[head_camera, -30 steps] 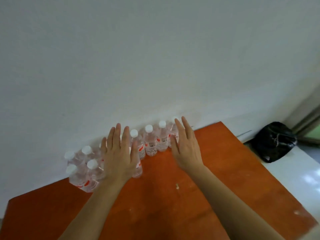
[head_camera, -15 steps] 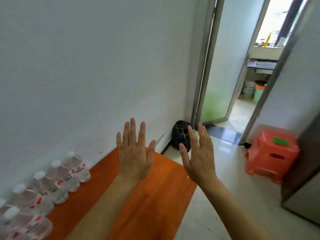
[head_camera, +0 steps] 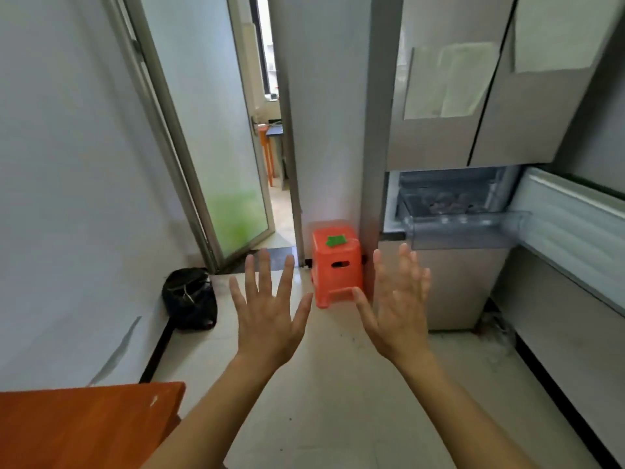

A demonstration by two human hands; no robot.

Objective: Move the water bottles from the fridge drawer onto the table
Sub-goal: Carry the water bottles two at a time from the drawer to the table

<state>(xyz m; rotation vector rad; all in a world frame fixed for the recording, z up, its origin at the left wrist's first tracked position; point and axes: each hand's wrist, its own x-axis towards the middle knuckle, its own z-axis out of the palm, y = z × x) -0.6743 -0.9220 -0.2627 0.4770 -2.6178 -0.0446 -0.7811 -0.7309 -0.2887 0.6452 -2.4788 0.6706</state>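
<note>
1. My left hand and right hand are both empty, fingers spread, palms facing away.
2. Fridge drawer is pulled out, up and right of my right hand; dark shapes inside, too blurry to confirm bottles.
3. Orange stool stands between the hands, beyond them, against the fridge.
4. Black bag is left of my left hand, by the wall.
5. Table corner is below-left of my left arm.

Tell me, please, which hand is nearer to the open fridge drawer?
Right. The right hand is raised just below and left of the drawer, in front of the fridge. The left hand is farther left, past the orange stool.
</note>
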